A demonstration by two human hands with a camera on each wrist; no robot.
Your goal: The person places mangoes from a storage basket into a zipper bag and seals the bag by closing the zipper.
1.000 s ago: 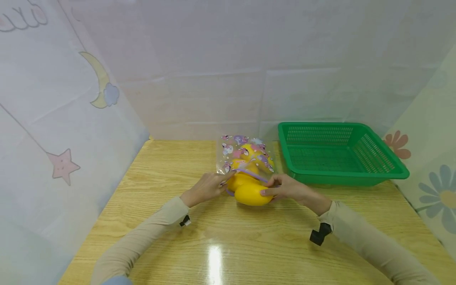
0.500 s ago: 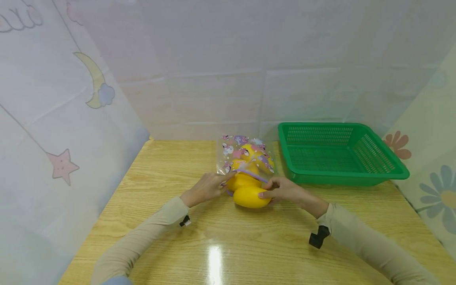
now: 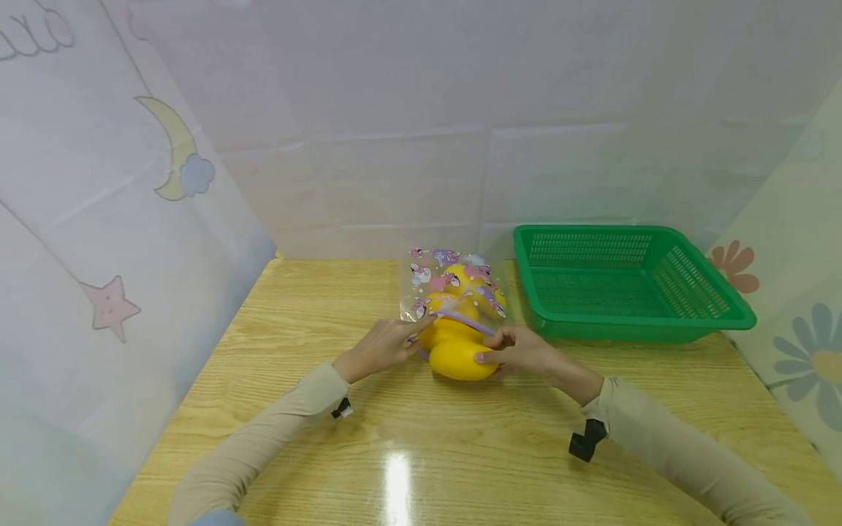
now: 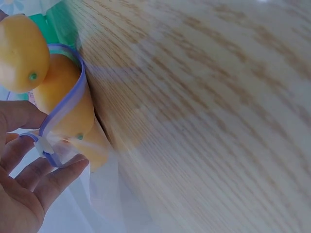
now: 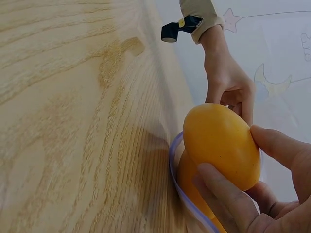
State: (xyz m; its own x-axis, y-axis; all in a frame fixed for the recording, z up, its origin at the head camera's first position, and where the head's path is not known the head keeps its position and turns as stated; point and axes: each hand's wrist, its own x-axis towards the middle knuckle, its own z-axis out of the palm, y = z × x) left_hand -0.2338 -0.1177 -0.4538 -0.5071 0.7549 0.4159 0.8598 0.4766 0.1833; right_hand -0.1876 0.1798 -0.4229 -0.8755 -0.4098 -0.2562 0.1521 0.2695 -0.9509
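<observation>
A clear zip bag (image 3: 419, 272) printed with pink and purple cartoon figures lies on the table, its purple-edged mouth facing me. Several yellow mangoes show inside it. My left hand (image 3: 384, 348) pinches the bag's rim at the left corner, beside the white zip slider (image 4: 44, 145) in the left wrist view. Between thumb and fingers, my right hand (image 3: 526, 352) grips a smooth yellow mango (image 3: 460, 360) at the bag's mouth. The held mango (image 5: 221, 143) overlaps another mango (image 5: 192, 182) within the purple rim in the right wrist view. A small green stem dot marks its end.
To the right of the bag stands a green plastic basket (image 3: 641, 322) with slotted walls. The wood-grain table (image 3: 395, 438) meets a pale cloth backdrop (image 3: 368, 183) behind and at both sides.
My right hand and its mango have shifted slightly left and a touch toward me at the bag's mouth. The left hand keeps its place on the rim.
</observation>
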